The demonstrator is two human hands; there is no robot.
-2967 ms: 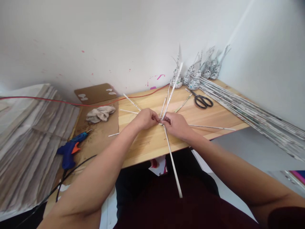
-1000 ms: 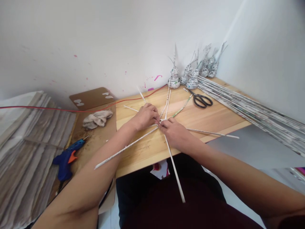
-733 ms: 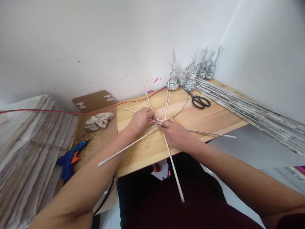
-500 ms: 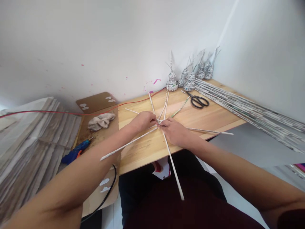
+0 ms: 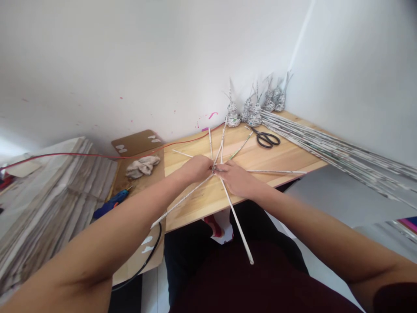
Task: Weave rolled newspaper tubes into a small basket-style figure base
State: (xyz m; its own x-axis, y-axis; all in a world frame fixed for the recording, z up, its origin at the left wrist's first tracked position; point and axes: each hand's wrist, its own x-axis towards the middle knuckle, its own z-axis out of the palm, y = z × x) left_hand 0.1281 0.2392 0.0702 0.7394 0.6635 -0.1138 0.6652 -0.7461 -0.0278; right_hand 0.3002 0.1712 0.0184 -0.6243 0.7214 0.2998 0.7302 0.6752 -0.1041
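Note:
Rolled-paper tubes (image 5: 237, 220) radiate like a star from a crossing point on the wooden table. At that centre my left hand (image 5: 201, 168) is closed, its fingers pinching a paper tube; the fingertips are partly hidden. My right hand (image 5: 235, 177) lies beside it, palm down, thumb and fingers pressed onto the crossing. One tube (image 5: 182, 201) slants to the front left under the left wrist, another tube (image 5: 276, 171) points right. The small woven part in the middle is mostly covered by my fingers.
Black-handled scissors (image 5: 267, 139) lie behind right, near woven paper figures (image 5: 233, 115) against the wall. Long paper tubes (image 5: 325, 145) extend past the right edge. On the left are a cloth (image 5: 143, 167), a blue glue gun (image 5: 112, 204), a newspaper stack (image 5: 68, 191) and a red cable (image 5: 182, 141).
The tube star has turned slightly counterclockwise. My left hand has rolled over at the centre, its knuckles now more on top, while the right stays pressed there. The camera view has shifted a little.

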